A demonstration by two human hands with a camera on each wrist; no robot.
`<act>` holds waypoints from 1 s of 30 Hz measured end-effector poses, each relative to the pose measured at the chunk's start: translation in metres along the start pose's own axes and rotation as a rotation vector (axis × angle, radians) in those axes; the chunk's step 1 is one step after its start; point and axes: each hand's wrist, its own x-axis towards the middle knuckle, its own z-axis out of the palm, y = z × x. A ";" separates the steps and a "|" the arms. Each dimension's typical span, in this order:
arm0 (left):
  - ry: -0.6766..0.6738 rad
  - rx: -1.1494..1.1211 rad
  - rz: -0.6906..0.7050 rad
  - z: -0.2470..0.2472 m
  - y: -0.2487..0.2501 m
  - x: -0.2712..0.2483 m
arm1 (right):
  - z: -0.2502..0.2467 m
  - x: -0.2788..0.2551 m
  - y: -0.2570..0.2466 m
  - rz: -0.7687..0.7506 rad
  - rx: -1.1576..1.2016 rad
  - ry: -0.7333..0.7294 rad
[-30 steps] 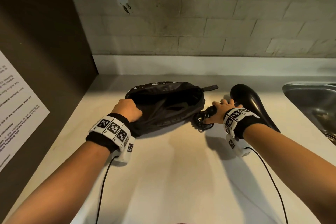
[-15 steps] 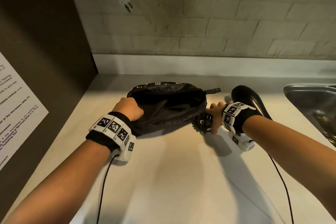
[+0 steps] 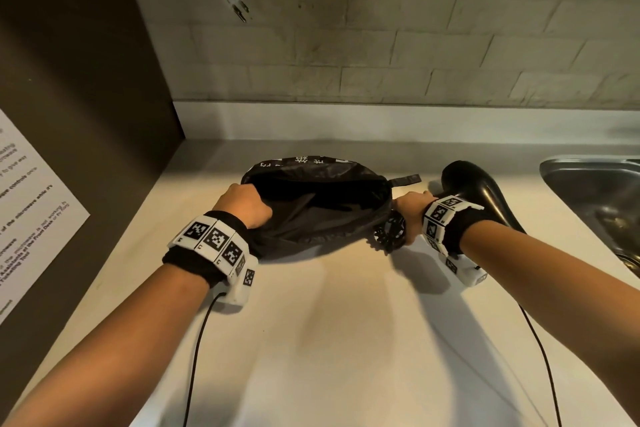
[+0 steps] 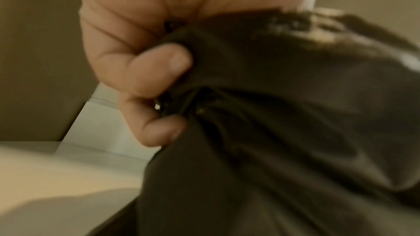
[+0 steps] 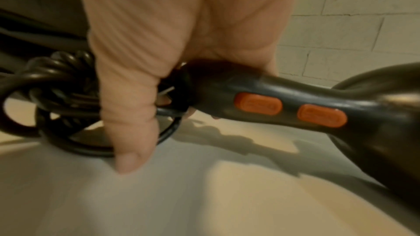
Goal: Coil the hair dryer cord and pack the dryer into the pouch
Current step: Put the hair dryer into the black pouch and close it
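Note:
A black pouch (image 3: 318, 208) lies on the pale counter (image 3: 329, 322) with its mouth gaping toward me. My left hand (image 3: 247, 204) grips the pouch's left rim; in the left wrist view my fingers (image 4: 159, 67) bunch the black fabric (image 4: 272, 114). My right hand (image 3: 410, 210) holds the black hair dryer (image 3: 478, 191) by its handle, together with the coiled black cord (image 3: 389, 234), right at the pouch's right end. In the right wrist view the handle (image 5: 261, 96) carries two orange buttons and the coiled cord (image 5: 56, 87) sits under my thumb (image 5: 129, 123).
A steel sink (image 3: 599, 198) is sunk into the counter at the right. A dark cabinet side with a printed notice (image 3: 31, 204) stands on the left. A white plug (image 3: 235, 2) dangles on the brick wall behind.
My right hand has carried the dryer and coil leftward, up against the pouch's right end. The left hand has kept its hold while the pouch mouth has spread wider.

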 end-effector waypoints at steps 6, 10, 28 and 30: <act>0.006 0.013 -0.001 -0.002 0.002 0.001 | 0.007 -0.002 0.006 -0.011 0.109 0.061; -0.011 0.003 -0.028 -0.008 0.001 0.001 | 0.004 -0.005 0.004 -0.004 0.029 0.062; -0.040 -0.146 -0.068 -0.016 0.040 -0.013 | -0.077 -0.063 0.057 -0.175 0.710 0.821; -0.053 -0.166 -0.062 -0.015 0.051 -0.015 | -0.090 -0.079 0.062 -0.155 0.848 0.948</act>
